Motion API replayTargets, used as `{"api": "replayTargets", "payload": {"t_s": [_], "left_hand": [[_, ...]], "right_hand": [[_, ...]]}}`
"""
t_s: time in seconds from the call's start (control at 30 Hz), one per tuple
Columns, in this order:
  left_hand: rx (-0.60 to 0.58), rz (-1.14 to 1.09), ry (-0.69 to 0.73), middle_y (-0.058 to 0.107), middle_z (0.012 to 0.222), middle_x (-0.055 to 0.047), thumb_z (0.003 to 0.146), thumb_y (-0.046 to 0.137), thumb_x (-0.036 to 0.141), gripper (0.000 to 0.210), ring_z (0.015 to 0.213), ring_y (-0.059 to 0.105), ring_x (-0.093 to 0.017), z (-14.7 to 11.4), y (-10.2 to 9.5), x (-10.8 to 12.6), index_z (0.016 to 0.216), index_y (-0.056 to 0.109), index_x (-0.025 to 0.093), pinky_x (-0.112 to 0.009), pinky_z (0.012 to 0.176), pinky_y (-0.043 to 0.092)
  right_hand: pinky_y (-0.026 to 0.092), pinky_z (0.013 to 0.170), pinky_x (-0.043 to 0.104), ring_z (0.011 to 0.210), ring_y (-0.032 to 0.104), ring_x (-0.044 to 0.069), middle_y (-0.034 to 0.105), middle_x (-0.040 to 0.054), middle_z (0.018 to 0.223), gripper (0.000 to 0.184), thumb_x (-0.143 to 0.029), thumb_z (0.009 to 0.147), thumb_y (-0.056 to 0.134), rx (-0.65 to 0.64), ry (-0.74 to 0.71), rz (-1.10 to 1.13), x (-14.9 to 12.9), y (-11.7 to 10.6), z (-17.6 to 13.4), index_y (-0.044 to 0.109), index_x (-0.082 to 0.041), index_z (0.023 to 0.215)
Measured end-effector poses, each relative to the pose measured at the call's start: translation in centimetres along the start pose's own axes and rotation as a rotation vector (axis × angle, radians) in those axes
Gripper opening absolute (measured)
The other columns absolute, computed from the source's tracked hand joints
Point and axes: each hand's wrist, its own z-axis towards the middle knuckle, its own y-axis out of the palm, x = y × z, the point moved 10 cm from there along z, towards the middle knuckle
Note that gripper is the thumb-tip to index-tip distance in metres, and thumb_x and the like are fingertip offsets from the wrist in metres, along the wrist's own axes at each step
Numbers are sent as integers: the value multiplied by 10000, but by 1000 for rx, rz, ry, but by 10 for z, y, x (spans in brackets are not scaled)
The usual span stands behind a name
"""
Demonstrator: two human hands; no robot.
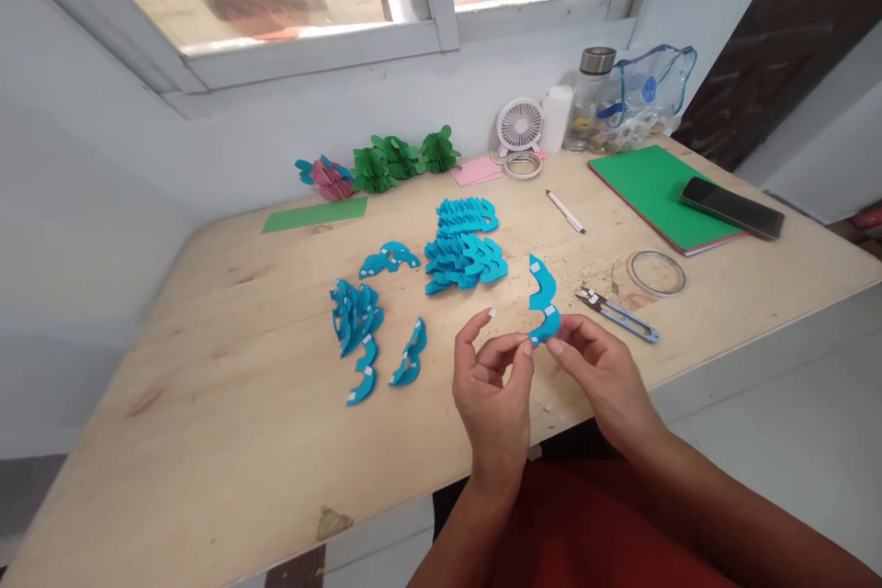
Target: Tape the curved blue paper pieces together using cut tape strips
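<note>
Between my two hands is a blue scalloped paper cutout (544,287) with small white squares stuck on it. My left hand (494,390) pinches its lower end between thumb and a finger, while the raised index fingertip carries a small white bit. On the right edge, my right hand (606,369) grips the same cutout with thumb and fingers. To the left lie similar pieces with white squares: a curved one (390,259), a small one (411,355) and an overlapping pile (355,317). Stacks of blue cutouts (463,259) sit just beyond my hands.
Right of my hands are thread snips (618,313), a tape roll (657,274) and a pen (565,211). A phone (731,208) rests on a green sheet (648,184). Along the wall stand green paper shapes (396,157), a small fan (520,125) and a bottle (588,101).
</note>
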Motion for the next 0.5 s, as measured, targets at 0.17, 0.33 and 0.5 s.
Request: {"api": "replayTargets", "payload": {"t_s": [0.17, 0.33, 0.5], "left_hand": [[-48, 7, -9, 720, 733, -2, 747, 676, 170, 451, 731, 690, -156, -3, 5, -1, 1167, 514, 192, -301, 765, 546], [-63, -7, -59, 727, 734, -15, 754, 670, 198, 437, 736, 698, -172, -1, 4, -4, 1168, 530, 180, -320, 767, 550], [-80, -28, -85, 716, 712, 3, 721, 699, 202, 455, 722, 687, -162, 2, 5, -9, 1144, 533, 192, -301, 751, 540]], "right_hand": [[461, 728, 296, 739, 575, 166, 640, 2, 740, 160, -362, 808, 640, -54, 8, 22, -4, 10, 4, 627, -206, 776], [465, 687, 291, 719, 580, 174, 645, 9, 716, 197, -389, 798, 644, -72, 41, 47, -1, 11, 5, 627, -203, 734], [467, 671, 283, 700, 578, 168, 651, 14, 716, 198, -392, 790, 649, -70, 36, 29, 1, 11, 6, 638, -200, 745]]}}
